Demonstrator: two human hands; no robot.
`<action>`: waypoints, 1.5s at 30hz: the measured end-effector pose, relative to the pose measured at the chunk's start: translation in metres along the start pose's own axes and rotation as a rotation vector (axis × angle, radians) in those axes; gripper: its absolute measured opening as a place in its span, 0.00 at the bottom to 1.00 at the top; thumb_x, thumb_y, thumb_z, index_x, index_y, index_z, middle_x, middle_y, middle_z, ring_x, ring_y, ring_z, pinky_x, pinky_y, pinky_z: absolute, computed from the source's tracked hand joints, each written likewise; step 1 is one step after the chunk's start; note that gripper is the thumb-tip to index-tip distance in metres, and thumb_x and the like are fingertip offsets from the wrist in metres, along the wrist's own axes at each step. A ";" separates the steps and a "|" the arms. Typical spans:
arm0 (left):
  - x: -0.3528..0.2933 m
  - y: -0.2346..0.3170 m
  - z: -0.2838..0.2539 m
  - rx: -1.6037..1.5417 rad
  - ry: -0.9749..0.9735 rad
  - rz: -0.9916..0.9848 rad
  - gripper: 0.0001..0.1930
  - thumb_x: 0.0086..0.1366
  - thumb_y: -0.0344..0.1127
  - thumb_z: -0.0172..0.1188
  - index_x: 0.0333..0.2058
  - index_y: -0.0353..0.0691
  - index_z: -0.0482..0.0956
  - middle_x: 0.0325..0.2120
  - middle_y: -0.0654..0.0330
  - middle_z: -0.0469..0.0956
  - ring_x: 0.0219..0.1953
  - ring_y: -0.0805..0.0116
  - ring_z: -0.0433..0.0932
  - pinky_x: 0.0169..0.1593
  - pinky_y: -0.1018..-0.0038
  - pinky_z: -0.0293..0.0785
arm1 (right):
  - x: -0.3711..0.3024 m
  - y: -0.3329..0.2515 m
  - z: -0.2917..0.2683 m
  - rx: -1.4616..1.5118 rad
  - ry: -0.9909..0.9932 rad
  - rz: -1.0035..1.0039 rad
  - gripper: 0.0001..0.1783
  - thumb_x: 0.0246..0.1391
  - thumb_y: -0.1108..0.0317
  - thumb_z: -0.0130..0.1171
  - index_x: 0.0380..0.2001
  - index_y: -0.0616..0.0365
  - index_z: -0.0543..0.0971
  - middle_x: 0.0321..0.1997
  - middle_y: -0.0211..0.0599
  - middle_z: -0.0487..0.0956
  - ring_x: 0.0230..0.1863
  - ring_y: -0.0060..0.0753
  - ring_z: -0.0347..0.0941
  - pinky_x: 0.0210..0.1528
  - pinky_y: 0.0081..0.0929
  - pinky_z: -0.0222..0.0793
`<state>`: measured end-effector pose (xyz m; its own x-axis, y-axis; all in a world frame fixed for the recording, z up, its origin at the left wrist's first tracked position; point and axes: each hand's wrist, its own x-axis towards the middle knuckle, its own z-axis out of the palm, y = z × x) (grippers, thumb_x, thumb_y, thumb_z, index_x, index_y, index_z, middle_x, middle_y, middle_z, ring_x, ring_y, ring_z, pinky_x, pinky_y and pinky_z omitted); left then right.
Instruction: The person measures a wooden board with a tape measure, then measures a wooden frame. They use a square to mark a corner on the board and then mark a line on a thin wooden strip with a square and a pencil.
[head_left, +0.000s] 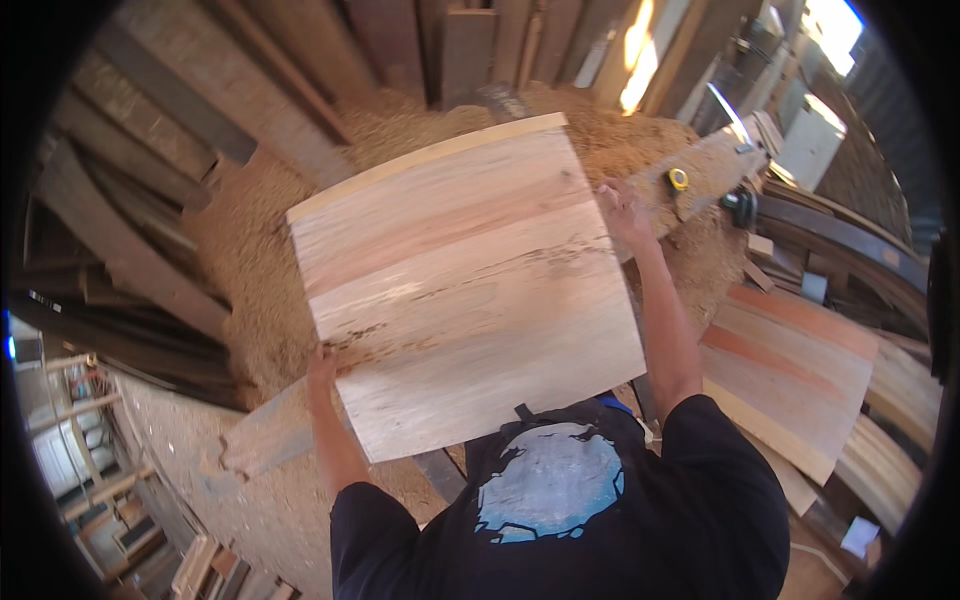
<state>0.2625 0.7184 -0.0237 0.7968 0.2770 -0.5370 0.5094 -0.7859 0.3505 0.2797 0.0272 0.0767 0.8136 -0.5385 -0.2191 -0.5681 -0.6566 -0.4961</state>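
Leaning planks and sawdust show a woodworking shop.

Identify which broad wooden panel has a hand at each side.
The pale, pinkish-banded wooden panel in the centre, between the left hand and right hand; the orange-streaked wooden panel lies at right, away from both.

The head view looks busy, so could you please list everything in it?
Panel: 1, pale with pinkish band, between the hands
Second panel: 1, pale and reddish, right
Likely tape measure: 1, yellow, upper right
Dark object: 1, black, upper right, kind unclear
Planks: many, brown, top and left
Sawdust: uncounted, tan, around panel
Offcuts: several, brown, lower left
Far-left items: too small to tell
Shirt: 1, black with blue-white print, bottom
Left hand: 1, bare, panel's left edge
Right hand: 1, bare, panel's right edge
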 end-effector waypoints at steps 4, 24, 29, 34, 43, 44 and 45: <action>-0.012 0.015 0.032 -0.128 0.005 0.067 0.28 0.70 0.44 0.58 0.64 0.35 0.69 0.59 0.44 0.74 0.58 0.49 0.75 0.59 0.61 0.72 | -0.035 0.078 -0.052 0.062 0.148 -0.203 0.21 0.65 0.53 0.54 0.48 0.59 0.81 0.49 0.56 0.81 0.53 0.59 0.76 0.55 0.46 0.71; -0.305 0.049 0.258 -1.240 -0.166 -0.715 0.39 0.68 0.59 0.59 0.66 0.38 0.60 0.66 0.44 0.62 0.58 0.53 0.74 0.57 0.46 0.71 | -0.197 0.218 0.010 0.050 -0.420 0.041 0.23 0.57 0.54 0.58 0.41 0.66 0.81 0.45 0.58 0.82 0.51 0.60 0.78 0.54 0.48 0.72; -0.263 0.032 0.258 -1.650 -0.033 -0.580 0.34 0.72 0.53 0.57 0.69 0.48 0.58 0.69 0.57 0.61 0.71 0.55 0.58 0.74 0.45 0.43 | -0.202 0.210 0.015 0.093 -0.413 0.063 0.23 0.57 0.54 0.58 0.40 0.67 0.81 0.46 0.60 0.81 0.53 0.60 0.77 0.55 0.49 0.72; -0.296 0.053 0.260 -1.712 0.061 -0.523 0.30 0.67 0.42 0.66 0.65 0.49 0.66 0.65 0.60 0.68 0.67 0.53 0.66 0.68 0.42 0.61 | -0.214 0.245 0.038 0.192 -0.204 0.036 0.27 0.63 0.51 0.55 0.44 0.70 0.80 0.46 0.65 0.81 0.52 0.62 0.77 0.55 0.48 0.72; -0.373 0.053 0.152 -1.793 -0.299 -0.052 0.24 0.60 0.33 0.69 0.54 0.40 0.74 0.47 0.53 0.82 0.47 0.56 0.84 0.43 0.55 0.89 | -0.253 0.211 -0.090 0.758 -0.453 0.166 0.26 0.67 0.55 0.53 0.46 0.74 0.80 0.38 0.43 0.85 0.40 0.36 0.81 0.42 0.37 0.75; -0.381 0.053 0.134 -1.789 -0.292 -0.049 0.24 0.60 0.33 0.69 0.54 0.40 0.74 0.47 0.53 0.82 0.47 0.56 0.84 0.43 0.55 0.89 | -0.264 0.203 -0.111 1.076 -0.572 0.151 0.26 0.67 0.55 0.53 0.50 0.72 0.78 0.41 0.43 0.84 0.43 0.36 0.82 0.45 0.37 0.77; -0.395 0.069 0.110 -1.712 -0.275 0.079 0.23 0.60 0.32 0.68 0.54 0.41 0.74 0.46 0.55 0.82 0.46 0.58 0.84 0.42 0.56 0.88 | -0.276 0.199 -0.136 1.396 -0.665 0.135 0.26 0.67 0.55 0.54 0.55 0.70 0.77 0.45 0.43 0.84 0.46 0.36 0.82 0.48 0.36 0.78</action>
<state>-0.0529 0.4945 0.1285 0.8535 0.0323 -0.5200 0.3590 0.6869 0.6319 -0.0747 -0.0267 0.1525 0.8886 0.0202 -0.4582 -0.3852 0.5752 -0.7216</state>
